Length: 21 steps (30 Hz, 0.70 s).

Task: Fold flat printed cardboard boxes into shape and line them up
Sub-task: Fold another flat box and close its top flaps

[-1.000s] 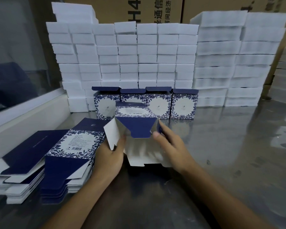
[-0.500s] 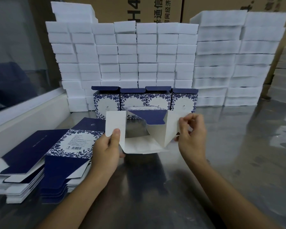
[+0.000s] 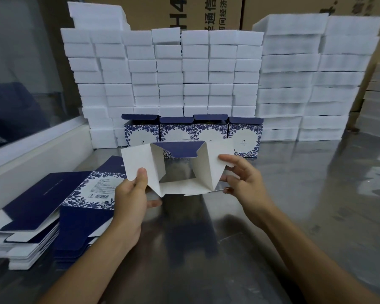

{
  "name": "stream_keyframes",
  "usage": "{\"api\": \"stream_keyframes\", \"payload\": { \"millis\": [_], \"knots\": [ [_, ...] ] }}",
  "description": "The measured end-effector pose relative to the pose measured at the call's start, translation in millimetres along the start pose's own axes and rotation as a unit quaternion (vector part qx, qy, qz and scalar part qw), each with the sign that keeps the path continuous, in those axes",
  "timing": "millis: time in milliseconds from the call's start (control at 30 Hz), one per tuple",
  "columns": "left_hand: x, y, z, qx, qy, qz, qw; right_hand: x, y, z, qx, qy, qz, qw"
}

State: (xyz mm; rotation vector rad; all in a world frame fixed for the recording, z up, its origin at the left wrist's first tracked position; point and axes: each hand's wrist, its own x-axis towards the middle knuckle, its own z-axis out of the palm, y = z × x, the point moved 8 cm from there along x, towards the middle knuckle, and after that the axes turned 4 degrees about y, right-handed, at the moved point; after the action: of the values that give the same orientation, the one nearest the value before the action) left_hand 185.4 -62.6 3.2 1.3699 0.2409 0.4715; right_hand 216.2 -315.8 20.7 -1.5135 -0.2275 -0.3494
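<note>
A half-opened box [image 3: 180, 170] is held above the bench [image 3: 294, 194], in front of the row of four folded boxes [image 3: 193, 134] that is lined up against the wall of white foam blocks [image 3: 162, 73]. Its white inside is turned toward the camera, and the bench can be seen straight through the open tube. A blue flap [image 3: 180, 149] hangs at the far top edge, and white flaps are spread out to either side.

The left side flap is pinched by the left hand [image 3: 130, 200], with the thumb pressed on the white face and the other fingers [image 3: 154, 202] curled behind. The right hand [image 3: 244, 183] is set at the right flap, with its fingers only loosely bent; the flap is touched at its edge rather than firmly gripped, as far as can be told.

The step in hand is judged to be the squaring of the tube and the closing of the end flaps. It is best done if the four creases are first pushed to right angles, so that the walls are not bowed. The side flaps should then be folded inward along their scored lines, before the blue flap is tucked over them. Pressure should be kept on the creases, not on the printed panels, so that no dents are left.

Two stacks of flat boxes [image 3: 53, 216] lie at the left of the bench, near the left forearm. Brown cartons [image 3: 206, 12] with printed characters stand behind the foam.
</note>
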Motion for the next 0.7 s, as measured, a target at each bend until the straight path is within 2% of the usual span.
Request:
{"api": "stream_keyframes", "payload": {
  "millis": [167,233,333,400,467,533,600,700],
  "knots": [
    [3,-2,-2,0.005,0.010,0.008,1.000,-7,2,17,-0.153,-0.114,-0.056,0.980],
    [5,-3,-3,0.006,0.012,0.006,1.000,-9,4,19,-0.163,-0.126,-0.055,0.977],
    [5,-3,-2,0.027,0.014,0.008,1.000,-7,5,17,-0.152,-0.084,-0.052,0.983],
    [0,2,1,0.070,0.010,0.060,0.996,-4,3,10,-0.154,-0.021,-0.062,0.986],
    [-11,13,9,0.157,-0.016,0.167,0.973,-3,3,3,-0.162,0.033,-0.062,0.984],
    [-21,19,18,0.239,-0.033,0.262,0.935,-4,1,-4,-0.175,0.071,-0.064,0.980],
    [-24,17,23,0.279,-0.040,0.287,0.916,-5,-2,-7,-0.184,0.087,-0.067,0.977],
    [-24,16,25,0.300,-0.046,0.296,0.906,-6,-6,-7,-0.187,0.096,-0.077,0.975]
  ]
}}
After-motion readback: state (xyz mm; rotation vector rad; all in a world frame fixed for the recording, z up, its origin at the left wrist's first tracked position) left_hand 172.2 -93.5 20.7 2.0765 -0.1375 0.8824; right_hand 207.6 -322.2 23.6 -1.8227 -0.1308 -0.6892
